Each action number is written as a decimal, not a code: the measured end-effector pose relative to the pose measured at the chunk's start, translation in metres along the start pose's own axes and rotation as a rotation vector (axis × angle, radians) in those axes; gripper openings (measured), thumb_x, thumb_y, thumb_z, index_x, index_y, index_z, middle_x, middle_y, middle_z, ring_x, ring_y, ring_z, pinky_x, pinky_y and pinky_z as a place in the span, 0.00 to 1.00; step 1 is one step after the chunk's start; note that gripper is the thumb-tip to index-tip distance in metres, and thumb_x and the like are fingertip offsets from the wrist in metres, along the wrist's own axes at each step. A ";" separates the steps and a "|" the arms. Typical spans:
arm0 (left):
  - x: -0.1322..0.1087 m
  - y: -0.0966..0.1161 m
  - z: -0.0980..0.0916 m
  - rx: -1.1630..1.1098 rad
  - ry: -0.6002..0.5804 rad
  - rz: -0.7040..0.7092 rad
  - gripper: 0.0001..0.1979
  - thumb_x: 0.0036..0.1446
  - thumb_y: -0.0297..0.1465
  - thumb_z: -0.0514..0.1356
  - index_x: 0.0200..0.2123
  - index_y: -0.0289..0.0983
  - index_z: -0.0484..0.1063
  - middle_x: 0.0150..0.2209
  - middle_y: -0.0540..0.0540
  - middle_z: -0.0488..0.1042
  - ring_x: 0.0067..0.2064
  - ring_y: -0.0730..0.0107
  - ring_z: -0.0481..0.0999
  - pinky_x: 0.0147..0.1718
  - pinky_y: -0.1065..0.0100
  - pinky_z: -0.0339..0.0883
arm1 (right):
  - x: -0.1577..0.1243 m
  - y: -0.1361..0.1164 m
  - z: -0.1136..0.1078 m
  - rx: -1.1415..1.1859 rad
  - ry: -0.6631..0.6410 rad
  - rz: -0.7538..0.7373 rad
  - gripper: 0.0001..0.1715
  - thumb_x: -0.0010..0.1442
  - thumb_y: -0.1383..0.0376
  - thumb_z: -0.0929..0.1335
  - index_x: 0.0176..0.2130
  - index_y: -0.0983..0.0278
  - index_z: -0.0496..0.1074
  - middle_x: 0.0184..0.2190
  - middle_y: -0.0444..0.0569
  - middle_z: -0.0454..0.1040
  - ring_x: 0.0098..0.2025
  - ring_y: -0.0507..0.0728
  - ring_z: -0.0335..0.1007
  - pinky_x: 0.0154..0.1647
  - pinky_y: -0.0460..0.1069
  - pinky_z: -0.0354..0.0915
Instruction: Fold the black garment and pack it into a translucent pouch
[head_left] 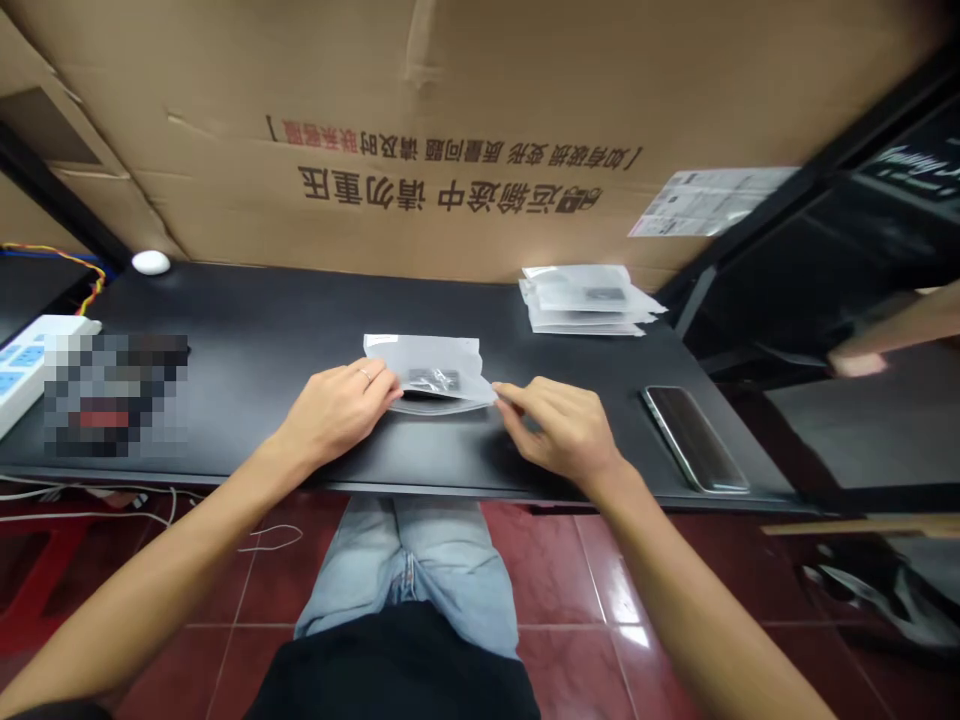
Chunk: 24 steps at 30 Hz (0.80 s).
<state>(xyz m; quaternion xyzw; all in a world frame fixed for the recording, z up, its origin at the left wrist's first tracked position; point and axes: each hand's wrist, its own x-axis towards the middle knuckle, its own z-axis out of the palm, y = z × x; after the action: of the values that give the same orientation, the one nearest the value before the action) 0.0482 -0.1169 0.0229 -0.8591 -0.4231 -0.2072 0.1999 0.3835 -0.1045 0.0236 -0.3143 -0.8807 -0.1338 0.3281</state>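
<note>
A translucent plastic bag [431, 362] with a small dark part inside lies on the black table [262, 330] in front of me. My left hand [337, 410], a ring on one finger, pinches the bag's near left edge. My right hand [559, 430] pinches its near right corner. Both hands rest low on the tabletop, fingers closed on the bag's open edge.
A stack of similar bags [585, 298] lies at the back right. A phone [694, 438] lies face up near the right front edge. A white power strip [26, 360] and a blurred item sit at left. A big cardboard box [465, 130] stands behind. Another person's hand [862, 362] shows at far right.
</note>
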 end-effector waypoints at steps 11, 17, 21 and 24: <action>0.013 0.029 -0.007 -0.120 0.049 -0.133 0.14 0.81 0.36 0.55 0.43 0.39 0.78 0.42 0.43 0.82 0.42 0.61 0.83 0.35 0.61 0.68 | 0.049 -0.064 0.042 0.017 -0.456 0.103 0.26 0.79 0.64 0.65 0.71 0.67 0.73 0.61 0.67 0.82 0.61 0.73 0.82 0.63 0.67 0.78; -0.004 0.034 -0.001 -0.138 -0.011 -0.145 0.12 0.80 0.38 0.57 0.45 0.40 0.78 0.46 0.41 0.83 0.46 0.59 0.83 0.36 0.61 0.71 | 0.055 -0.054 0.047 -0.120 -0.663 0.164 0.33 0.80 0.67 0.61 0.79 0.67 0.62 0.63 0.70 0.81 0.59 0.73 0.82 0.54 0.63 0.80; -0.015 0.035 -0.002 -0.166 -0.056 -0.204 0.09 0.78 0.37 0.59 0.50 0.41 0.78 0.52 0.40 0.83 0.50 0.58 0.82 0.35 0.60 0.72 | 0.051 -0.053 0.043 -0.136 -0.688 0.201 0.33 0.79 0.68 0.62 0.78 0.63 0.65 0.51 0.64 0.87 0.53 0.71 0.86 0.46 0.58 0.79; -0.018 0.033 -0.003 -0.199 -0.041 -0.254 0.10 0.78 0.35 0.58 0.48 0.42 0.79 0.51 0.42 0.83 0.50 0.60 0.82 0.35 0.62 0.72 | 0.048 -0.049 0.037 -0.038 -0.644 0.242 0.28 0.78 0.68 0.64 0.72 0.57 0.73 0.51 0.57 0.88 0.53 0.69 0.87 0.43 0.55 0.78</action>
<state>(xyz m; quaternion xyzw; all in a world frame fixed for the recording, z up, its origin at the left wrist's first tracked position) 0.0638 -0.1486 0.0106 -0.8184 -0.5097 -0.2540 0.0772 0.3057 -0.1034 0.0260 -0.4486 -0.8928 -0.0042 0.0410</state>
